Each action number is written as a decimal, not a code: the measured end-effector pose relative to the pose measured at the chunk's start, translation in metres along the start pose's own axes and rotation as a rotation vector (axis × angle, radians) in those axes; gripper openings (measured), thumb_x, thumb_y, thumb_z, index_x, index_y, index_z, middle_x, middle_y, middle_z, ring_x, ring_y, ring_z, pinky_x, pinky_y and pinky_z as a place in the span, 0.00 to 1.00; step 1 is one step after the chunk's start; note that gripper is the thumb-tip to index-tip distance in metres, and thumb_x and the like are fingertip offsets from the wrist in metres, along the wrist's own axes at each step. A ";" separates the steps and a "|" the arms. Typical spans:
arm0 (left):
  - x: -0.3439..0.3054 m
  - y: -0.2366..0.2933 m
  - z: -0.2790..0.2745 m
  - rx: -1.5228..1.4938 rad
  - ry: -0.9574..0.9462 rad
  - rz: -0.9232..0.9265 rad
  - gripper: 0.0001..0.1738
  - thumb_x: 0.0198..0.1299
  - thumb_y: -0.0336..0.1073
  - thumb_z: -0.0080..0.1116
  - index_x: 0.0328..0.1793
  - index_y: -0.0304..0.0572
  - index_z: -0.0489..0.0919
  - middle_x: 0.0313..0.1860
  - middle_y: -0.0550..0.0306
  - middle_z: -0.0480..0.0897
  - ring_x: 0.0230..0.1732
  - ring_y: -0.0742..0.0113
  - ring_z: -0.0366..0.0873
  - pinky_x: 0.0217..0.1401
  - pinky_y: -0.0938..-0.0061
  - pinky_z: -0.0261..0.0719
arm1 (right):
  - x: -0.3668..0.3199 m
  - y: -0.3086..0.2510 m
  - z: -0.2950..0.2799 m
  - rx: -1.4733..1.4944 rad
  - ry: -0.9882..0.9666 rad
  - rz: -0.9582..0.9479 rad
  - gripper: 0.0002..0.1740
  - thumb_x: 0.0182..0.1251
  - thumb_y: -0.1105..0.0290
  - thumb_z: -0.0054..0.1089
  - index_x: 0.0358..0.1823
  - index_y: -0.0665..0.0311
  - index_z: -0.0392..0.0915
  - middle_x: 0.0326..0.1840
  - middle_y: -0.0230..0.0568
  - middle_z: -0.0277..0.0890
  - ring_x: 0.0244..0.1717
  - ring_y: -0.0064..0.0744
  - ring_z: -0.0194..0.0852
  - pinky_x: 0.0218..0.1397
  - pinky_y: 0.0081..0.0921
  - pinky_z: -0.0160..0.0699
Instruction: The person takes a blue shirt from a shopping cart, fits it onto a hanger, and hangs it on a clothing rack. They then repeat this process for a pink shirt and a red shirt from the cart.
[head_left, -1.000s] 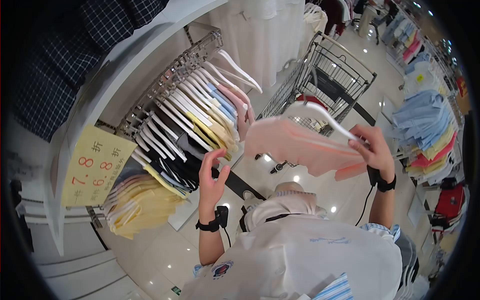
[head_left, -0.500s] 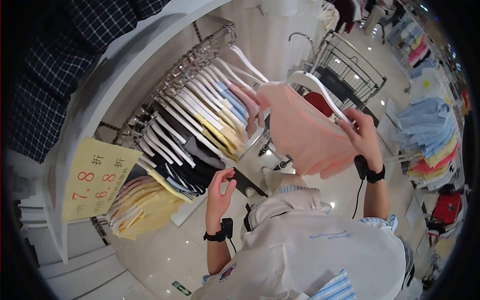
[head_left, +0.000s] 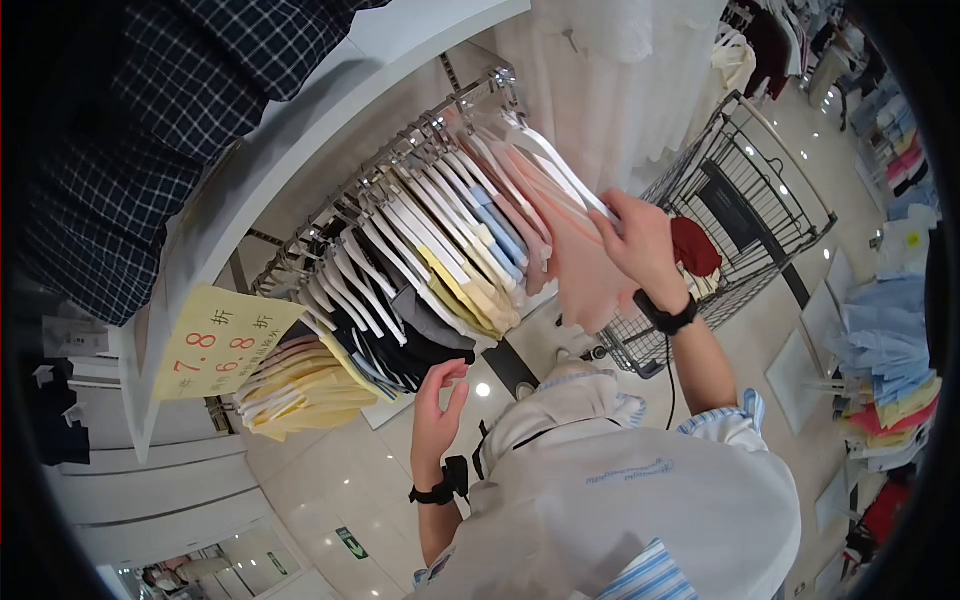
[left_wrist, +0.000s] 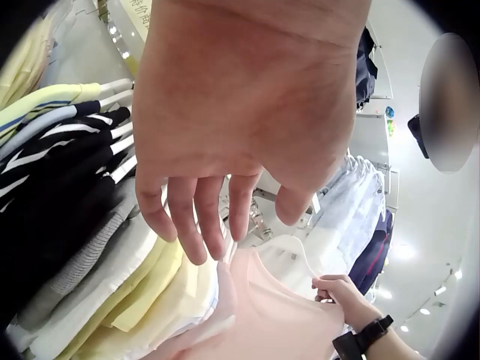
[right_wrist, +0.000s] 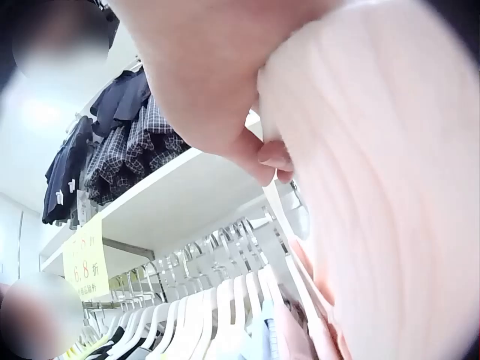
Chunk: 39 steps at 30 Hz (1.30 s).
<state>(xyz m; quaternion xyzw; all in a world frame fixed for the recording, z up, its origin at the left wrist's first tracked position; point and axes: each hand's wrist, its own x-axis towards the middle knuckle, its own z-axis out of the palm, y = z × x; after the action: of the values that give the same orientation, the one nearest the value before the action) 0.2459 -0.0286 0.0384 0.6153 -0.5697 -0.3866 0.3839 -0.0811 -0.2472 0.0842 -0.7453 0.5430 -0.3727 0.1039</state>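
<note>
My right hand [head_left: 640,240] grips one arm of a white clothes hanger [head_left: 568,178] that carries a pink shirt [head_left: 592,285]. The shirt hangs beside the end of a row of garments, its hanger up near the end of the metal rail [head_left: 400,138]. Seen from the right wrist, my thumb and fingers [right_wrist: 274,156] pinch the hanger's edge and pale pink cloth fills the right side. My left hand [head_left: 438,405] hovers empty below the row, its fingers [left_wrist: 202,217] loosely bent. Behind it in the left wrist view, the pink shirt [left_wrist: 277,307] hangs from its hanger.
White hangers with yellow, black and blue clothes [head_left: 440,270] fill the rail. A yellow price sign [head_left: 225,345] hangs from the white shelf [head_left: 290,150], above which are plaid garments [head_left: 220,60]. A shopping cart [head_left: 740,210] with dark red cloth [head_left: 695,247] stands at the right.
My right hand has carried the hanger and pink shirt leftward to the rail's end. The shirt now hangs alongside the row. My left hand stays empty with fingers relaxed.
</note>
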 end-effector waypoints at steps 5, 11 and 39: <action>-0.017 0.001 0.007 0.005 0.101 -0.067 0.18 0.73 0.32 0.61 0.66 0.37 0.80 0.57 0.52 0.87 0.59 0.61 0.84 0.64 0.68 0.76 | 0.039 0.012 0.064 0.038 0.041 -0.048 0.14 0.69 0.61 0.67 0.47 0.63 0.84 0.31 0.55 0.84 0.35 0.60 0.85 0.39 0.50 0.81; -0.037 0.010 0.013 0.022 0.223 -0.163 0.17 0.74 0.31 0.62 0.67 0.38 0.80 0.57 0.53 0.87 0.60 0.62 0.84 0.64 0.68 0.77 | 0.056 0.039 0.134 0.101 -0.021 0.008 0.15 0.71 0.58 0.66 0.48 0.61 0.84 0.34 0.55 0.84 0.36 0.59 0.85 0.40 0.49 0.81; -0.059 0.028 0.048 0.034 0.251 -0.292 0.18 0.74 0.32 0.63 0.68 0.39 0.81 0.59 0.51 0.87 0.60 0.59 0.85 0.65 0.65 0.78 | 0.080 0.088 0.145 -0.085 0.000 -0.093 0.14 0.70 0.58 0.69 0.50 0.57 0.84 0.42 0.38 0.83 0.44 0.46 0.84 0.44 0.41 0.83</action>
<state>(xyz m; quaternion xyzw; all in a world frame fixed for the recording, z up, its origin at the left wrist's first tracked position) 0.1880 0.0277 0.0465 0.7412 -0.4286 -0.3486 0.3813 -0.0387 -0.3882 -0.0314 -0.7735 0.5231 -0.3536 0.0548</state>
